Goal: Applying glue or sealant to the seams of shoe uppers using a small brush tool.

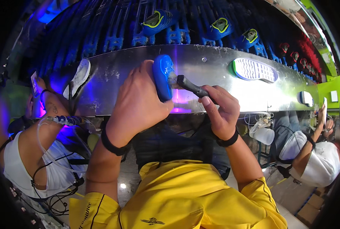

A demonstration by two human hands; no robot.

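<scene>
My left hand (135,99) is wrapped round a blue shoe upper (161,72) and tilts it above the front part of the metal bench. The underside of the upper faces right and looks wet and glossy. My right hand (224,108) pinches the dark, bent handle of a brush (192,87). Its pale bristles touch the glossy face of the upper. Much of the upper's rear side is hidden behind my left hand.
The metal bench (120,61) carries a white sole with a green edge (255,71), another white sole (78,78) and a small sole (306,98). Beyond it, blue shoes (158,22) sit on a dark slatted conveyor (116,26). Co-workers in white work at left and right.
</scene>
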